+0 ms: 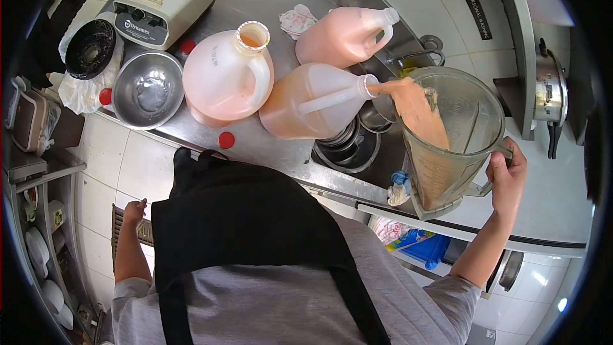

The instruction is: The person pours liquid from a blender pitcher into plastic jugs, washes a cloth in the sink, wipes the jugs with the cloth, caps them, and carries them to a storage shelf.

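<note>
Head camera shows the right hand (507,169) wrapped round the handle of a clear, ribbed blender pitcher (456,169), tilted beside the sink at the right end of the steel surface (281,160). Orange liquid (419,112) bridges its lip and the mouth of a translucent, leaning plastic jug (313,102). The left hand (134,212) is low, away from the surface; whether its fingers are pressed together, I cannot tell.

The pitcher looks rigid, probably heavy while filled, and slick if wet; the handle seems the surest hold, with support under its base. The jug should feel thin-walled; its moulded handle offers a grip.

Two more pale jugs stand close: one, uncapped (228,80), left of it, another (345,35) towards the far edge. Dark pans (345,153) crowd the space below the jug's mouth. A red cap (227,140) lies by the near edge.
</note>
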`<state>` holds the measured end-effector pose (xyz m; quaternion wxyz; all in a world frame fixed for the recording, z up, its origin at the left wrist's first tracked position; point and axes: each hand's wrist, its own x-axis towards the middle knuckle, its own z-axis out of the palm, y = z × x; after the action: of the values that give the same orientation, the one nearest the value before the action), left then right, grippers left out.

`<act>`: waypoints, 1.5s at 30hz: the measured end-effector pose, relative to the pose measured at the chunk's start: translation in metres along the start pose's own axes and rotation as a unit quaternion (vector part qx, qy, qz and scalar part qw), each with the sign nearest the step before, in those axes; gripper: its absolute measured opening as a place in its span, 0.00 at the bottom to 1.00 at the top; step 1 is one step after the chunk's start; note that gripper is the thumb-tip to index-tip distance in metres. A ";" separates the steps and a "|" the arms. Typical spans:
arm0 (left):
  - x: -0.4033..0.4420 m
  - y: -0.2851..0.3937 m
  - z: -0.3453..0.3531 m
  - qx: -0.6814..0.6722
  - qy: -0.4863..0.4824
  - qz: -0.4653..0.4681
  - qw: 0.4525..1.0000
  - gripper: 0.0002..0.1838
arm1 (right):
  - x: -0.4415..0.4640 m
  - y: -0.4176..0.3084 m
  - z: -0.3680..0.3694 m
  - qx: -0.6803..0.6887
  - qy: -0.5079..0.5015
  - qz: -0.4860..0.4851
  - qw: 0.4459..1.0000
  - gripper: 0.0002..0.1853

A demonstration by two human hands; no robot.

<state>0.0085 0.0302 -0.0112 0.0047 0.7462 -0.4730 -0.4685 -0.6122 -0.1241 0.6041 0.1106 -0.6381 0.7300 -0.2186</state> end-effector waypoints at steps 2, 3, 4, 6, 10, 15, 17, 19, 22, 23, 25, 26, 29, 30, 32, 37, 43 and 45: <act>0.000 0.001 0.000 0.005 0.002 0.006 1.000 0.26 | 0.000 -0.001 0.002 -0.001 0.005 -0.004 1.000 0.28; -0.003 0.005 0.000 -0.004 0.005 -0.008 1.000 0.25 | 0.000 -0.002 0.002 -0.003 0.011 -0.007 1.000 0.28; -0.005 0.009 -0.002 -0.012 0.009 -0.023 1.000 0.25 | 0.001 -0.002 0.002 -0.003 0.011 -0.007 1.000 0.28; -0.008 0.012 -0.003 -0.020 0.009 -0.025 0.999 0.25 | 0.001 -0.002 0.001 -0.009 0.010 -0.004 1.000 0.28; 0.000 -0.001 0.004 -0.010 0.007 0.011 1.000 0.26 | 0.001 -0.005 0.002 -0.009 0.010 -0.007 1.000 0.28; -0.007 0.011 -0.001 -0.019 0.005 -0.021 1.000 0.26 | 0.002 -0.006 0.002 -0.012 0.000 -0.010 1.000 0.27; -0.006 0.008 0.001 -0.037 0.008 -0.033 0.999 0.26 | 0.003 -0.006 0.001 -0.013 -0.001 -0.011 1.000 0.28; -0.001 0.001 0.003 -0.014 0.003 -0.006 1.000 0.26 | 0.003 -0.007 0.002 -0.015 -0.001 -0.011 1.000 0.28; 0.001 -0.002 0.005 -0.017 -0.001 -0.027 0.999 0.26 | 0.003 -0.010 0.003 -0.019 0.007 -0.015 1.000 0.28; 0.001 -0.002 0.005 -0.017 -0.002 -0.027 0.999 0.26 | 0.004 -0.010 0.002 -0.021 0.000 -0.013 1.000 0.28; 0.004 -0.006 0.007 0.002 -0.003 -0.004 1.000 0.25 | 0.004 -0.009 0.001 -0.023 -0.007 -0.012 1.000 0.28; 0.005 -0.008 0.008 0.002 -0.004 -0.004 1.000 0.25 | 0.005 -0.009 0.001 -0.024 -0.004 -0.015 1.000 0.27; 0.005 -0.009 0.009 0.007 -0.009 -0.002 1.000 0.26 | 0.005 -0.010 0.003 -0.022 0.004 -0.018 1.000 0.27; 0.004 -0.009 0.010 -0.002 -0.003 -0.007 1.000 0.26 | 0.005 -0.011 0.004 -0.020 0.009 -0.017 1.000 0.27; 0.004 -0.009 0.010 -0.012 0.002 -0.012 1.000 0.26 | 0.006 -0.011 0.003 -0.018 0.003 -0.018 1.000 0.27; -0.001 0.000 0.007 -0.018 -0.002 -0.029 0.999 0.26 | 0.007 -0.012 0.002 -0.021 -0.003 -0.014 1.000 0.27; -0.001 -0.001 0.008 -0.055 -0.002 -0.020 0.998 0.26 | 0.007 -0.016 0.001 -0.023 -0.005 -0.011 1.000 0.25; -0.002 0.000 0.009 -0.040 0.004 -0.025 0.999 0.26 | 0.007 -0.018 0.002 -0.024 -0.001 -0.011 1.000 0.25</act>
<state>0.0016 0.0353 -0.0147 0.0246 0.7589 -0.4346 -0.4844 -0.5970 -0.1330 0.6115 0.0938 -0.6486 0.7280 -0.2014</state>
